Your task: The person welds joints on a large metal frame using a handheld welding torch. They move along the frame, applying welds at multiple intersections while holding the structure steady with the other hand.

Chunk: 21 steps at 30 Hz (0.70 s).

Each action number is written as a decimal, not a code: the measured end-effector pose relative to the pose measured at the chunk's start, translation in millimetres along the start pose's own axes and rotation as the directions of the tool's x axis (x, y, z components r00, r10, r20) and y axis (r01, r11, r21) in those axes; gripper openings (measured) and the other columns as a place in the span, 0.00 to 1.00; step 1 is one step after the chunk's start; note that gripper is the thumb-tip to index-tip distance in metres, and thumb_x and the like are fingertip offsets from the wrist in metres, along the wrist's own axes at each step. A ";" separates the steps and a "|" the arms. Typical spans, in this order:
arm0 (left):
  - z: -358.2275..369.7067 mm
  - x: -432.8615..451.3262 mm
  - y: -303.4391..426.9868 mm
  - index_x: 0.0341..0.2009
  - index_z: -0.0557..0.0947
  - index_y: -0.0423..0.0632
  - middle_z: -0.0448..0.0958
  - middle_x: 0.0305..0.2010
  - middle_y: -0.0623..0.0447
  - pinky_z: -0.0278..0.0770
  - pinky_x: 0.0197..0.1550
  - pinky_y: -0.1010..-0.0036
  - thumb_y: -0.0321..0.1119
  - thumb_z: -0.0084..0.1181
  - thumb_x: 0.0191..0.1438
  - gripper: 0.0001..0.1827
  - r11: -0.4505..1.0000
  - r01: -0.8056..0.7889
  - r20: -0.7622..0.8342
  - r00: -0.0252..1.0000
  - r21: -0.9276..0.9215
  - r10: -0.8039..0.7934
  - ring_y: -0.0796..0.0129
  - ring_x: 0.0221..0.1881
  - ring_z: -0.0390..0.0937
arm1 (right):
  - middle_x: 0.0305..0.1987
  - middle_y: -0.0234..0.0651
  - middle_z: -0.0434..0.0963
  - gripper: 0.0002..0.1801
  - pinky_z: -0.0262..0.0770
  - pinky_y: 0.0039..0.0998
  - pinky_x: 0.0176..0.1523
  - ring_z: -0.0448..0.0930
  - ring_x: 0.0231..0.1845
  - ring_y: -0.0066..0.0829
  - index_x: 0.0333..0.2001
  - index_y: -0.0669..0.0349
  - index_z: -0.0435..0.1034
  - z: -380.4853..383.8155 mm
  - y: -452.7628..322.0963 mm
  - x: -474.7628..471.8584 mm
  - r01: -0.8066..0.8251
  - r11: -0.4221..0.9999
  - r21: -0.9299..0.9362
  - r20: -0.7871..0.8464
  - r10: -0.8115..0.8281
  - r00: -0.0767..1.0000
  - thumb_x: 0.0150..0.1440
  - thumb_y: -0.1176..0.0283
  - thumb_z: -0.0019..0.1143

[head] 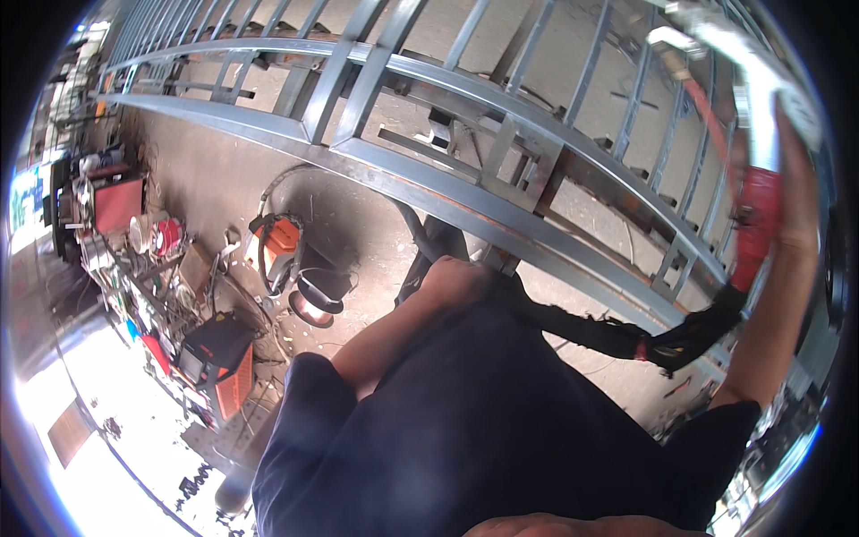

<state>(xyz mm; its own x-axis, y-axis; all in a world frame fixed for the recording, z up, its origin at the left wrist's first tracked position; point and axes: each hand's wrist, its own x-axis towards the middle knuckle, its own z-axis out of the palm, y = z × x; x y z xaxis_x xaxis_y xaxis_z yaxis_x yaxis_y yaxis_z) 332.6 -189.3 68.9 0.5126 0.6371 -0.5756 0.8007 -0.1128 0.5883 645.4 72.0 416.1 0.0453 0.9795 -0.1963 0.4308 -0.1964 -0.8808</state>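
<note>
My left hand (pixel 456 280) is closed like a fist around a black sleeved hose (pixel 584 329), close to the lower rail of a welded metal frame (pixel 456 208). The hose runs right and up to the red handle of a handheld torch-like tool (pixel 758 221). My right hand (pixel 795 161) is raised at the far right, wrapped about this red and white tool. Motion blur covers the tool's upper end and my right fingers, so its exact kind cannot be told. A thin red line runs beside the tool.
The frame's square-tube bars cross the upper view. An orange and black machine (pixel 275 245) and a dark welding helmet-like object (pixel 322 285) lie on the floor at left. Farther left are a cluttered rack (pixel 134 282) and an orange-sided case (pixel 235 382), with loose cables around.
</note>
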 end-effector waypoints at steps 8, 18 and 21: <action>51.3 -13.3 -48.5 0.45 0.83 0.52 0.79 0.47 0.48 0.71 0.64 0.58 0.41 0.72 0.39 0.25 0.987 -0.025 -0.161 0.987 -0.157 -0.001 0.50 0.56 0.75 | 0.25 0.33 0.79 0.27 0.77 0.26 0.24 0.76 0.19 0.21 0.46 0.63 0.76 149.8 39.5 50.8 -0.229 0.879 0.419 0.330 0.087 0.940 0.68 0.46 0.51; 141.6 -200.8 -136.9 0.33 0.81 0.49 0.79 0.36 0.45 0.76 0.51 0.55 0.31 0.65 0.46 0.08 0.827 0.394 -0.518 0.647 -0.400 -0.559 0.44 0.46 0.78 | 0.36 0.36 0.77 0.24 0.86 0.57 0.29 0.81 0.28 0.31 0.52 0.57 0.70 268.4 78.9 7.4 -0.421 0.648 0.635 0.322 0.274 0.906 0.64 0.50 0.59; 178.6 -250.7 -136.9 0.33 0.83 0.50 0.82 0.36 0.44 0.77 0.49 0.53 0.35 0.68 0.42 0.12 0.794 0.435 -0.369 0.717 -0.425 -0.591 0.43 0.44 0.80 | 0.39 0.35 0.77 0.22 0.86 0.55 0.26 0.81 0.29 0.32 0.52 0.58 0.71 298.0 92.4 -15.6 -0.614 0.576 0.540 0.492 0.375 0.785 0.64 0.54 0.60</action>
<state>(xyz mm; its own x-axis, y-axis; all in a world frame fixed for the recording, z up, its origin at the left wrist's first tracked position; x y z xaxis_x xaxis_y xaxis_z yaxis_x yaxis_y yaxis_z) 149.8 -469.8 31.2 -0.2197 0.8054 -0.5505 0.7269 0.5115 0.4582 415.9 25.2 209.4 -0.2462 0.6736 -0.6969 -0.2664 -0.7384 -0.6196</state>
